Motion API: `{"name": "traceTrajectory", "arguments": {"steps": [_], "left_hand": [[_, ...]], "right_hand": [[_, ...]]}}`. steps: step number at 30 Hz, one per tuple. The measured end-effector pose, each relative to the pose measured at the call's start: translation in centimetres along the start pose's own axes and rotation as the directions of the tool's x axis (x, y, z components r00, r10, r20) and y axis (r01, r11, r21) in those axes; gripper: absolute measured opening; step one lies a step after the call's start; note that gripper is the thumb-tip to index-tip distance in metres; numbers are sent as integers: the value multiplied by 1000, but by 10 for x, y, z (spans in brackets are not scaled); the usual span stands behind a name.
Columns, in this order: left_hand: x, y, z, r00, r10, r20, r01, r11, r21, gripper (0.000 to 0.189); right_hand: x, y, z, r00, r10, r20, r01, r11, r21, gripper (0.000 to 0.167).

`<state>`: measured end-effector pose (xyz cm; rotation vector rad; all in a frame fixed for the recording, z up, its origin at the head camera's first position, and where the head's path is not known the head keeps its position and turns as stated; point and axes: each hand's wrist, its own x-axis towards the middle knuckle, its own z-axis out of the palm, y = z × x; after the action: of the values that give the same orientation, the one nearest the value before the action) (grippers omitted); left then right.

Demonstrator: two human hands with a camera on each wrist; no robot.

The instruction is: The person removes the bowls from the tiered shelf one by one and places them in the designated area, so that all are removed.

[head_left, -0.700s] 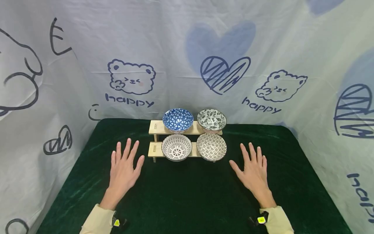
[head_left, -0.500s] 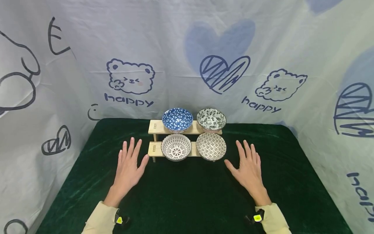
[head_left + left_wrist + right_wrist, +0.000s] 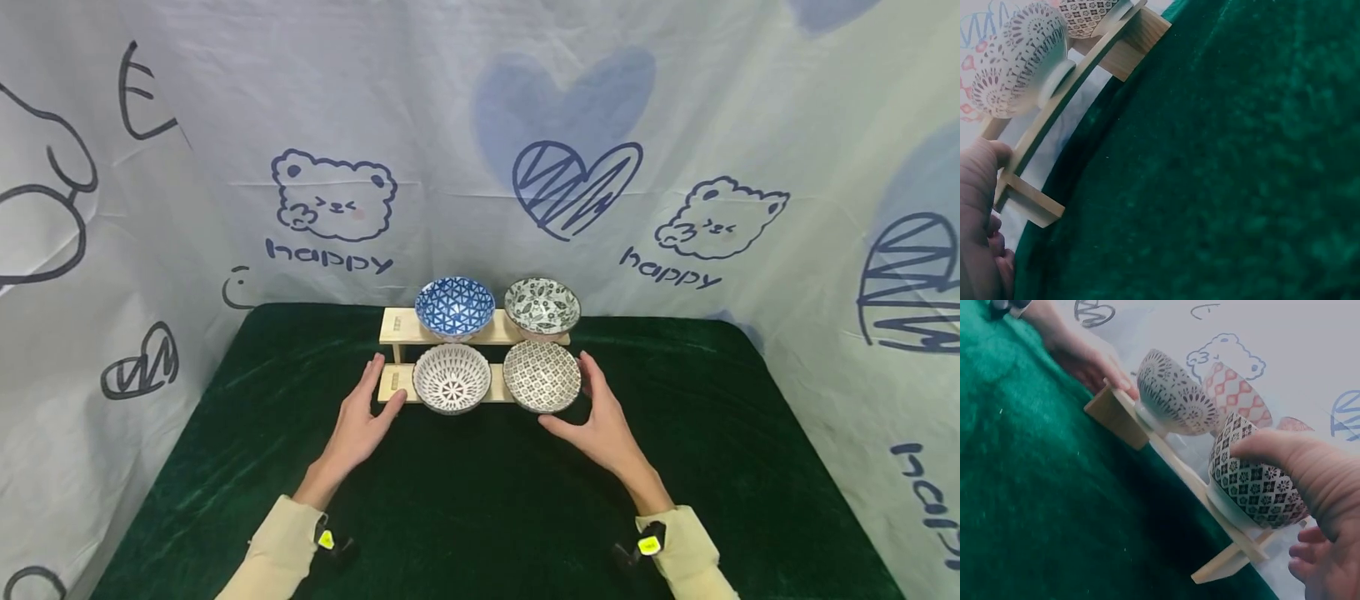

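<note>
A two-step wooden rack bears two patterned bowls on each step. My left hand holds the lower step's left end, thumb at its front corner and fingers along the side. In the left wrist view the thumb meets the wood. Beside it sits a white bowl with dark radiating marks. My right hand curves around the lower right bowl, which has a dark lattice pattern. Its thumb is in front and its fingers are at the right side; contact is unclear.
On the upper step stand a blue triangle-patterned bowl and a leaf-patterned bowl. Dark green cloth covers the table. A white printed curtain hangs behind and at both sides.
Both hands have moved inward from beside the rack. The left has reached the lower step's left end and holds it; the right has come around the lower right bowl. The bowls stay in place.
</note>
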<state>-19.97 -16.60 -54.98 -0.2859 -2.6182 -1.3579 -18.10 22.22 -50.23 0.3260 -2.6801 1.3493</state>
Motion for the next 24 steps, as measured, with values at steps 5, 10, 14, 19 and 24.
{"name": "traceTrajectory", "arguments": {"steps": [5,10,14,19,24], "left_hand": [[-3,-6,4,1000,-7,-24,5,994,-108,71],[-4,-7,5,999,-22,-41,15,988,-156,67],[-3,-9,4,999,-30,-42,23,988,-152,67],[-3,-11,8,998,-24,-55,15,987,-159,66],[-4,-15,9,997,-21,-74,10,988,-153,66]], "right_hand": [[4,-5,6,999,24,24,-27,994,106,117],[8,-4,12,998,55,20,-58,977,205,117],[11,-2,17,998,63,19,-66,958,279,120],[12,0,22,998,65,-6,-59,946,319,118],[13,0,26,999,46,-21,-36,940,338,119]]}}
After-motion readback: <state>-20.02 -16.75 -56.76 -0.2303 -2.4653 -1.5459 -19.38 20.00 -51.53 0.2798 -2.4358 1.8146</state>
